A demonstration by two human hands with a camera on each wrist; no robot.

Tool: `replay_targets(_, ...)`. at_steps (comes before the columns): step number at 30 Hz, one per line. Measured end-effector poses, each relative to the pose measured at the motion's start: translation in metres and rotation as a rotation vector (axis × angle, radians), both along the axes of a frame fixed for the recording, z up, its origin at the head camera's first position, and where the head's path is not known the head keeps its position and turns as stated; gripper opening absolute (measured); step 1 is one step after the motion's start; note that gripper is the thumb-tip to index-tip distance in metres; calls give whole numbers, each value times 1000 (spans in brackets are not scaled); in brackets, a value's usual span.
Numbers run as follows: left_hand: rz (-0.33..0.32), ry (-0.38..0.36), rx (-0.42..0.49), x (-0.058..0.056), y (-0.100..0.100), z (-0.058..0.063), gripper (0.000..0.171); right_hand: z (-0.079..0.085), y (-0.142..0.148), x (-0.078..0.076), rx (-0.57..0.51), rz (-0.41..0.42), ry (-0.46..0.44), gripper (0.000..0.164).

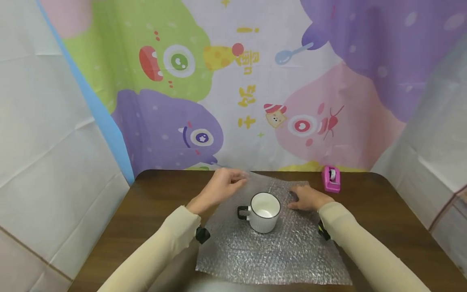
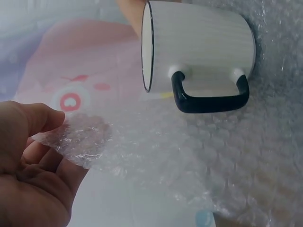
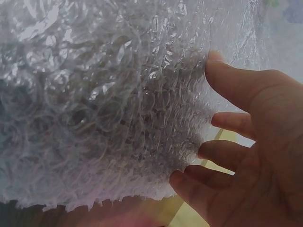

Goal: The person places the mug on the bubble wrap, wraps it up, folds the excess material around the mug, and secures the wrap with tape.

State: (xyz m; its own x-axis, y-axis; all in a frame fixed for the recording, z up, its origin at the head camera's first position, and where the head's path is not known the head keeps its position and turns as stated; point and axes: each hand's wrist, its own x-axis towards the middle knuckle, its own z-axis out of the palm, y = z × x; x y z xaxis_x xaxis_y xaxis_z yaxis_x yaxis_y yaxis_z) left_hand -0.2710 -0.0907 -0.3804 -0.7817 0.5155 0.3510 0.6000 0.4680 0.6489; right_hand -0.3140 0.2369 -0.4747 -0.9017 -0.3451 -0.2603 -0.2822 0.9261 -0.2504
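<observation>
A white mug (image 1: 263,219) with a dark rim and black handle (image 2: 210,101) stands upright on a sheet of clear bubble wrap (image 1: 270,259), its handle toward the left. My left hand (image 1: 228,182) pinches the far left corner of the sheet, which is lifted off the table; in the left wrist view the thumb lies above the film (image 2: 85,137) and the fingers below. To the right of the mug, my right hand (image 1: 306,197) touches the sheet near its far right corner. The right wrist view has its fingertips (image 3: 208,149) spread along the film, loosely bent.
The sheet lies on a dark brown wooden table (image 1: 153,202). A pink tape dispenser (image 1: 331,179) is at the back right, beyond my right hand. Behind the table hangs a curtain (image 1: 226,89) with cartoon monsters, and pale panels (image 1: 54,121) stand at the sides.
</observation>
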Motion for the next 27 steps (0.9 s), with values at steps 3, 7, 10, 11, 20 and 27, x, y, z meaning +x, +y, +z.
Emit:
replay_targets(3, -17, 0, -4, 3, 4, 0, 20, -2, 1, 1, 4, 1, 4, 71)
replay_targets(7, -24, -9, -16, 6, 8, 0, 20, -1, 1, 2, 9, 14, 8, 70)
replay_targets(10, -18, -20, -17, 8, 11, 0, 22, 2, 0, 3, 8, 13, 9, 69)
replay_targets(11, -18, -21, -18, 9, 12, 0, 22, 2, 0, 3, 7, 10, 7, 69)
replay_targets(20, -91, -57, -49, 15, 24, -2, 26, 2, -2, 4, 11, 17, 0, 69)
replay_targets(27, -113, -77, -94, 18, 33, -5, 25, 5, -2, 4, 0, 23, 0, 69)
